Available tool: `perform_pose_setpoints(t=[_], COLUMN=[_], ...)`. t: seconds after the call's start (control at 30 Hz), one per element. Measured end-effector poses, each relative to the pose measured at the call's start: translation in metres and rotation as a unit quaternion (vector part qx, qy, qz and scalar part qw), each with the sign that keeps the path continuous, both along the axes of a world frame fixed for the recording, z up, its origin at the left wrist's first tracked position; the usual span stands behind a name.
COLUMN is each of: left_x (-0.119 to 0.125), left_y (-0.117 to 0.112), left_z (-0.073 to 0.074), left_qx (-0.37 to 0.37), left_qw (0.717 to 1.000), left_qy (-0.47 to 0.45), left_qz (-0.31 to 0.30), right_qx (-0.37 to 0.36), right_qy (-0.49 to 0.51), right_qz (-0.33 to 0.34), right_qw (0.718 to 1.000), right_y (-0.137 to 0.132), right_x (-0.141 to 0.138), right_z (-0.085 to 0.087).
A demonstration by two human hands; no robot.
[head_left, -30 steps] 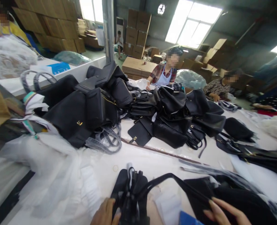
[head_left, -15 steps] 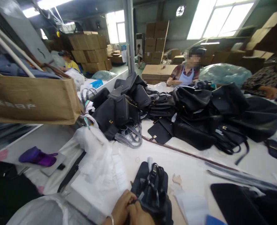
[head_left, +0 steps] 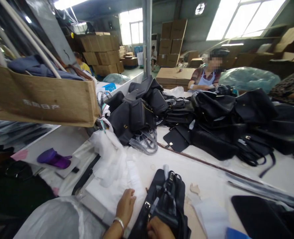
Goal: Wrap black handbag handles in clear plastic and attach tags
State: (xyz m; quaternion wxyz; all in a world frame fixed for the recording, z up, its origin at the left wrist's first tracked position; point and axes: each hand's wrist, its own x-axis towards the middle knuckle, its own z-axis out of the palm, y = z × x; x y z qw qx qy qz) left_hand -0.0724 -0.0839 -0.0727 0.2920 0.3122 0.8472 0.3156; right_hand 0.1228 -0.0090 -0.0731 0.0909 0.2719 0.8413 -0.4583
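Note:
A small black bag [head_left: 165,202] with straps and a metal buckle lies on the white table [head_left: 201,172] right in front of me. My left hand [head_left: 125,207], with a bracelet at the wrist, rests on white tissue paper [head_left: 117,176] just left of the bag, fingers loosely curled and flat on the paper. My right hand [head_left: 159,229] shows only partly at the bottom edge, closed on the near end of the black bag.
A heap of black handbags [head_left: 199,116] covers the middle of the table. A tan jute bag [head_left: 44,98] hangs at the left above a purple pouch [head_left: 53,158]. Another black bag [head_left: 263,217] lies at the right. A person in an apron [head_left: 206,78] sits across; cardboard boxes [head_left: 173,36] stand behind.
My view has turned left. My left hand has come off the bag onto the tissue paper, while my right hand stays on the bag's near end.

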Motion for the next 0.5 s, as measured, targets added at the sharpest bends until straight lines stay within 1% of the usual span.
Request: perform_pose_setpoints(t=[0.1, 0.2, 0.23, 0.3, 0.33, 0.37, 0.43, 0.5], left_x=[0.000, -0.005, -0.009, -0.020, -0.026, -0.032, -0.044, -0.051], left_y=[0.015, 0.026, 0.028, 0.033, 0.034, 0.036, 0.036, 0.034], left_z=[-0.002, -0.007, -0.011, -0.024, -0.032, -0.041, -0.055, -0.065], left_qx=[0.001, -0.010, -0.012, -0.018, -0.029, -0.033, -0.032, -0.035], left_qw=[0.998, 0.995, 0.994, 0.990, 0.988, 0.985, 0.981, 0.980], left_qy=[0.039, 0.049, 0.049, 0.044, 0.054, 0.059, 0.049, 0.040], left_qz=[-0.045, -0.084, -0.096, -0.129, -0.145, -0.159, -0.183, -0.192], right_qx=[0.023, 0.064, 0.076, 0.109, 0.134, 0.163, 0.229, 0.274], right_qy=[0.000, -0.015, -0.015, -0.017, -0.024, -0.035, -0.066, -0.109], right_qz=[-0.070, -0.146, -0.174, -0.242, -0.286, -0.335, -0.440, -0.525], right_qw=[0.997, 0.987, 0.982, 0.964, 0.949, 0.927, 0.866, 0.798], right_y=[0.012, 0.018, 0.020, 0.023, 0.025, 0.027, 0.028, 0.024], right_x=[0.013, 0.038, 0.048, 0.077, 0.096, 0.120, 0.176, 0.238], right_z=[0.033, 0.068, 0.076, 0.086, 0.088, 0.088, 0.086, 0.080])
